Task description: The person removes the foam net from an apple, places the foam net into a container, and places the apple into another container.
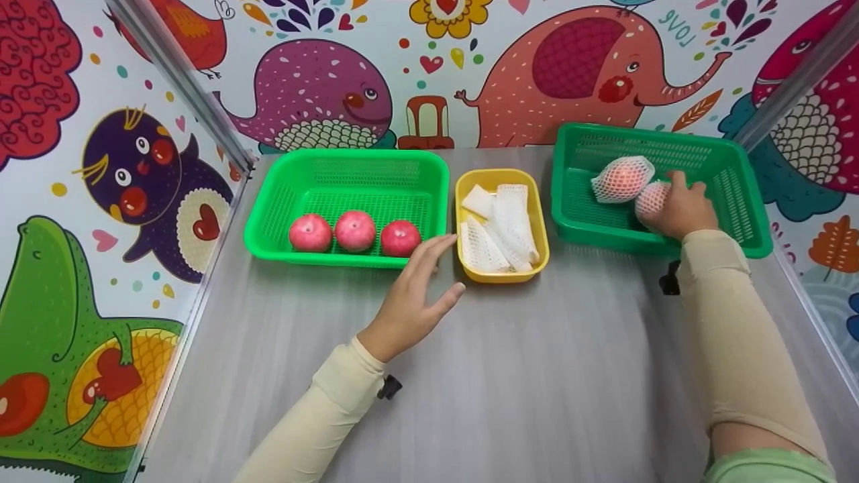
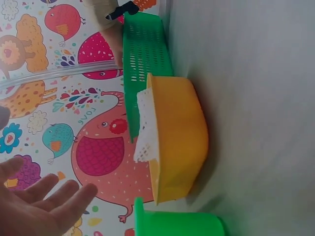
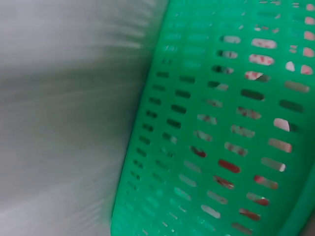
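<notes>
Three bare pinkish-red fruits are lying in the bright green basket in the head view; the left hand is hovering near that basket's corner and the yellow basket, fingers extended, thumb apart, gripping nothing; white foam nets are lying in the yellow basket; the right hand is clasping a netted fruit inside the dark green basket, just beside a second netted fruit; all three baskets are standing on the gray surface.

In the left wrist view, the left hand is showing an empty palm, its fingers parted; a foam net is poking over the yellow basket's rim.

In the right wrist view, the dark green basket's slotted wall is filling much of the picture; the right hand is not showing, so its grip cannot be told from there; the step in hand is seemingly placing a wrapped fruit; the next move is probably calling for loosening the right fingers without dragging the net.
</notes>
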`<state>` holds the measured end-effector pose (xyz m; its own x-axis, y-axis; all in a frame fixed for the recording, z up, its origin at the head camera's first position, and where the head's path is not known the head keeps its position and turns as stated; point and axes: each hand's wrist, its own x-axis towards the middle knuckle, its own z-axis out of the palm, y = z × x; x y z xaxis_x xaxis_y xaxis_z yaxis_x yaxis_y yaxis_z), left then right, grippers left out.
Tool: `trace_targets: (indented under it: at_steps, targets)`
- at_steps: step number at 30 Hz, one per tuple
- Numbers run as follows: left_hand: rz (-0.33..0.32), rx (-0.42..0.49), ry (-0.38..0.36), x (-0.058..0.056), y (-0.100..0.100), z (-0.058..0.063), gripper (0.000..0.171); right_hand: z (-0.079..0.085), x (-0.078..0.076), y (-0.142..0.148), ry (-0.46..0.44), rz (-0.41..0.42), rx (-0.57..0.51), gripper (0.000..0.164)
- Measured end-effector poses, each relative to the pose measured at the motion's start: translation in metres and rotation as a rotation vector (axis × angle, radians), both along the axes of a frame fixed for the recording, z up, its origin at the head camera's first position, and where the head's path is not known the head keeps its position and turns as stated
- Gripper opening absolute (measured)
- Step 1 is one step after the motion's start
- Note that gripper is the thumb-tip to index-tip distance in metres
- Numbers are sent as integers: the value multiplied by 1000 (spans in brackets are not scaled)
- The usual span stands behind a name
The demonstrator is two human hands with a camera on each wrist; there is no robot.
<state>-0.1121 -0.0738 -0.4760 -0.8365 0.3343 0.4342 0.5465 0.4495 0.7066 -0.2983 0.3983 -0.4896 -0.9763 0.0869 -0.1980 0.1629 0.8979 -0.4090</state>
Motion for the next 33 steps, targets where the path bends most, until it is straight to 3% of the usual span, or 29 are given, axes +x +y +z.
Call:
trace_targets:
  at_steps: [7,14,23,33]
  targets:
    - [19,-13,-71,-3,-5,-15,66,13,15,-3,177,-19,-58,87]
    - [29,-3,-130,-4,-7,-29,66,40,36,-22,302,31,-115,86]
    - [39,-6,-195,-4,-8,-41,66,60,75,-74,445,257,-152,83]
    - [32,-16,-262,1,-7,-50,67,55,115,-126,434,522,-144,84]
